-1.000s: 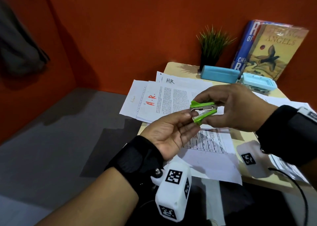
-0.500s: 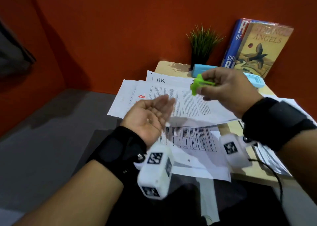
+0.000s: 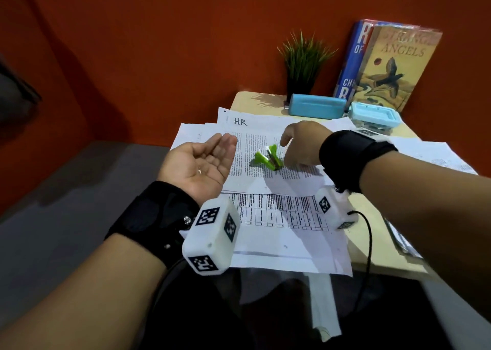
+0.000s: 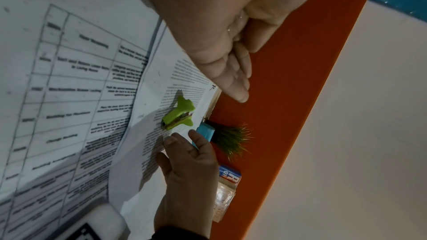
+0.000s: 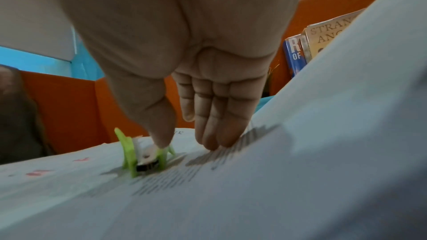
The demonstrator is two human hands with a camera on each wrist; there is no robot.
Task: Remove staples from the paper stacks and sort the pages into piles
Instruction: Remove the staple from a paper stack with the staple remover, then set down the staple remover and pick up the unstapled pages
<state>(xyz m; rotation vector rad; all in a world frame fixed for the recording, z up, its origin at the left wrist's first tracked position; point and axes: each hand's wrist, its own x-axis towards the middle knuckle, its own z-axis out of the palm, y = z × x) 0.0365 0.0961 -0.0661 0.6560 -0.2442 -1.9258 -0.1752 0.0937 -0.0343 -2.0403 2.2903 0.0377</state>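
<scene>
While the left hand waits palm-up and flat at frame centre with a tiny staple on it, the right hand, fingers loose, parts from the green staple remover lying on the printed page, so dumping that staple and sorting pages looks next.

Green staple remover, plastic w/ metal jaws, lying on its side atop printed text page; wing grips spread. Same page marked "HR" at top edge, uppermost of overlapping white sheets fanned toward table's left edge; red lettering on a sheet further left, partly hidden. Table-printed sheet nearer the viewer, lower in stack, tucked under text page, front edge overhanging table. Tiny pale metallic bit, prob. pulled staple, resting in upturned palm left of pages; too small to confirm. More sheets at far right, mostly out of view.
</scene>
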